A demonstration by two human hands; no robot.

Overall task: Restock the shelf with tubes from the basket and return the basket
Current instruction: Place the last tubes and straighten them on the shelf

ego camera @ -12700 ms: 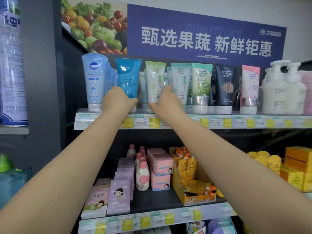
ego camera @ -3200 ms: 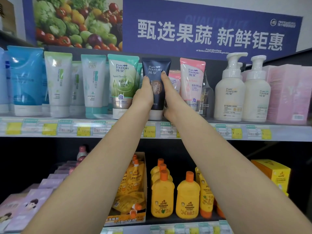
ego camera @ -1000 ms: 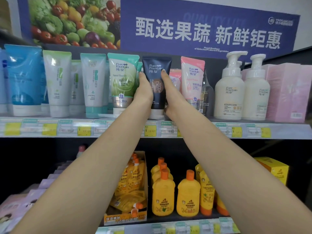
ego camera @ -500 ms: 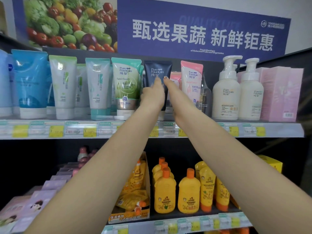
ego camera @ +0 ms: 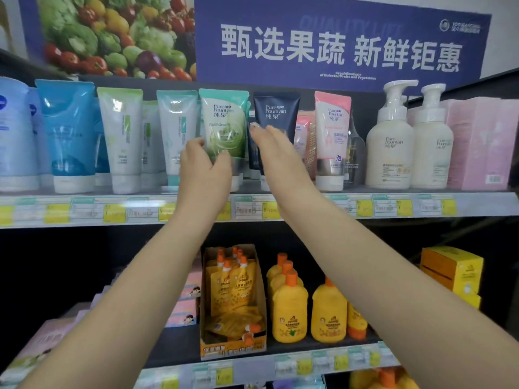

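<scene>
A second ago both your hands bracketed the dark navy tube (ego camera: 276,119) on the top shelf (ego camera: 365,207); now they have shifted along the shelf toward its left end, and the navy tube stands on its cap by itself, upright, between the green tube (ego camera: 223,122) and the pink tube (ego camera: 332,130). Your left hand (ego camera: 206,167) now sits in front of the lower part of the green tube, thumb to one side and fingers to the other, loosely curved around it; whether they actually press on it or only frame it I cannot tell from this view. Your right hand (ego camera: 278,153) is spread flat with fingers nearly straight, holding nothing, its fingertips at the gap between the green and navy tubes and overlapping the navy tube's lower front. That reads as the navy tube being settled and you moving on to straighten its neighbour, so the work looks like facing up the row near the shelf's front edge rather than adding stock. The basket is not in view, so how many tubes remain, and when you return it, cannot be judged here.
</scene>
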